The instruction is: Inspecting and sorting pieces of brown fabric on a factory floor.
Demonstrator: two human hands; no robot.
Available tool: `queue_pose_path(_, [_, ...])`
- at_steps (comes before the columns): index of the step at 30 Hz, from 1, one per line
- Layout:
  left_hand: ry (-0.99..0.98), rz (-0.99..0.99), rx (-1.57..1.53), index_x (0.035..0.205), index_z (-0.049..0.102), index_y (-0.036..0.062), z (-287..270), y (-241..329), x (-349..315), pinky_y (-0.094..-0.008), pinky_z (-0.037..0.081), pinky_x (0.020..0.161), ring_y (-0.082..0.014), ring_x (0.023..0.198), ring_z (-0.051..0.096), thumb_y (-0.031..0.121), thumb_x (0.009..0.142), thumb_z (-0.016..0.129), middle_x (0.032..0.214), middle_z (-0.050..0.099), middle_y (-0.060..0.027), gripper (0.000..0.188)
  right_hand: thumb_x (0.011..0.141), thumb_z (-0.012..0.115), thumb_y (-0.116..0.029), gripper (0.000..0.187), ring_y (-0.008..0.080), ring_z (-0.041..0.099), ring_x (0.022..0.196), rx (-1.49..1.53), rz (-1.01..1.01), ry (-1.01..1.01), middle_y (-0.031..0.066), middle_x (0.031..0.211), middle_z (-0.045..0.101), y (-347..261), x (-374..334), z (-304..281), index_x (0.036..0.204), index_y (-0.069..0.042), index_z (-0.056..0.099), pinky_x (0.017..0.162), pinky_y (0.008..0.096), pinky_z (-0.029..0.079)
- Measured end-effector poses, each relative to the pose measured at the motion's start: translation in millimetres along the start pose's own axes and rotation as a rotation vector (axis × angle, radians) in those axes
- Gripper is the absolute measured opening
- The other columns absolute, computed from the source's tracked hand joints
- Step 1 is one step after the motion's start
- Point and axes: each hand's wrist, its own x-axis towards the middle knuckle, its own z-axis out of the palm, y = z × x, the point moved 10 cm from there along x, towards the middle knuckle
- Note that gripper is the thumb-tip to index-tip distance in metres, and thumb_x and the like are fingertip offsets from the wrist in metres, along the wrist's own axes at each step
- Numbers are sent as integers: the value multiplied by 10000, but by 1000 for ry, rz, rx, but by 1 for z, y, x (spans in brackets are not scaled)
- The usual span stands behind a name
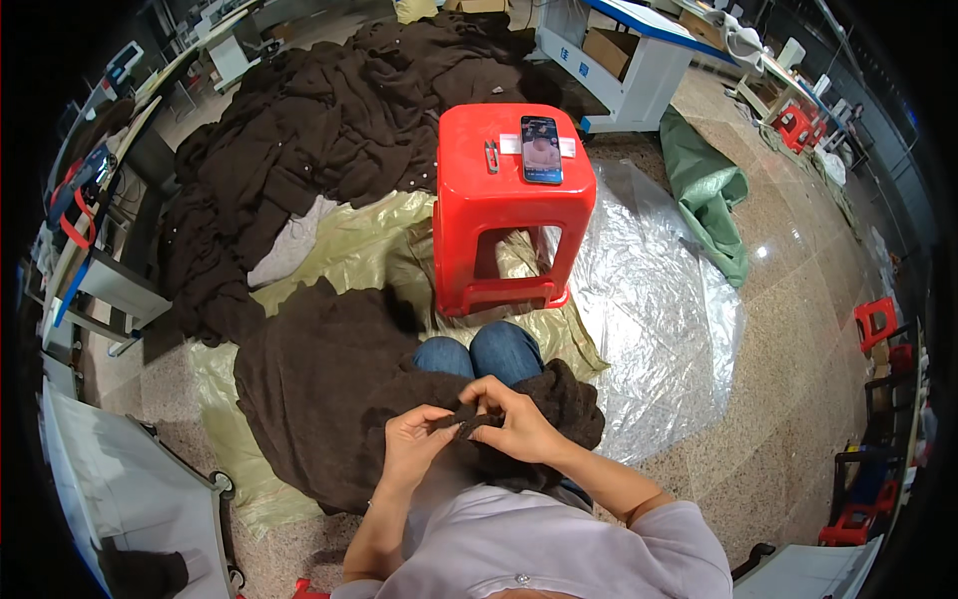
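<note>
Shirt (559, 544) foremost, our left hand (415, 439) and right hand (511, 419) pinch a fold of cloth (324, 399) over our lap; if fingertips slacken, the draped weight could pull it loose.

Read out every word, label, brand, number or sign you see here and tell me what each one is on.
White workbench: two blue characters on its side; I won't copy them out.
Phone on the red stool: small marks on its screen, too small to read.
Dark brown fabric, pinched by the left hand and right hand: no lettering visible.
</note>
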Motion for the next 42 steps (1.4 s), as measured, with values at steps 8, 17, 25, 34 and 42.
queue_pose_path(8, [-31, -10, 124, 969, 662, -50, -5, -2, 3, -217, 530, 769, -96, 828, 638, -131, 841, 649, 910, 676, -65, 152, 806, 657, -94, 163, 383, 619, 649, -473, -326, -54, 171, 700, 595, -29, -15, 18, 861, -29, 518, 541, 474, 462])
queue_pose_path(17, [199, 415, 735, 948, 651, -16, 16, 32, -19, -274, 520, 702, -134, 771, 654, -78, 829, 656, 838, 678, -95, 133, 799, 622, -62, 96, 346, 626, 608, -225, -71, 113, 187, 684, 585, 1, -14, 8, 856, -2, 573, 537, 380, 463])
queue_pose_path(25, [105, 122, 816, 1108, 675, -50, 0, -1, -3, -288, 494, 916, -148, 1008, 635, -52, 815, 658, 1018, 709, -91, 293, 815, 700, -95, 180, 356, 653, 754, -471, -322, 274, 140, 879, 655, -19, -11, -25, 961, -47, 608, 623, 397, 515])
queue_pose_path(34, [265, -83, 34, 967, 717, -38, -31, 31, -5, -251, 530, 795, -127, 822, 668, -49, 848, 662, 910, 720, -82, 132, 801, 671, -71, 345, 169, 547, 973, -173, -119, 106, 63, 1014, 526, -10, 2, -69, 1139, -52, 606, 805, 289, 457])
queue_pose_path(42, [81, -79, 292, 897, 717, -22, 10, 18, 2, -204, 489, 724, -59, 781, 611, 1, 832, 739, 850, 695, -7, 72, 873, 727, -239, 304, 247, 568, 866, -323, -282, -217, 91, 937, 539, -30, 8, 0, 1092, -48, 637, 758, 340, 468])
